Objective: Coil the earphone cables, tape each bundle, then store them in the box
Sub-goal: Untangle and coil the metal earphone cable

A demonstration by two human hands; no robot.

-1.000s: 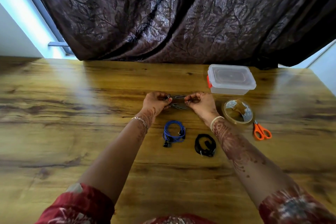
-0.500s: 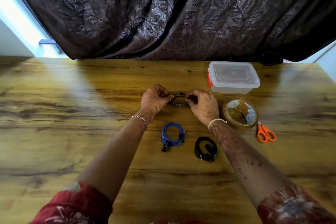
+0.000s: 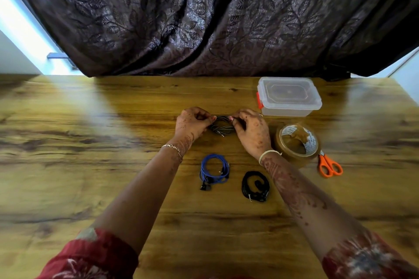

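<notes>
**Grey earphone coil (image 3: 221, 125) held between both hands, just left of the clear box (image 3: 289, 96)**

The coil is seen as a small, loose ring of thin dark grey strands with paler glints, and a thin end pokes out at its near edge. Its left side is pinched by the curled fingers of the left hand (image 3: 192, 123), its right side by those of the right hand (image 3: 250, 130). Whether it rests on the counter (image 3: 90, 142) cannot be told. Left of the box and nearer the person, a blue coil (image 3: 214, 171) and a black coil (image 3: 255, 186) are laid flat, close together but apart, the black one with its plug showing. The box is shut with its lid and has a red latch on its left end. A brown tape roll (image 3: 297, 145) is set just on its near side, with orange scissors (image 3: 330, 165) touching the roll's near edge.
</notes>
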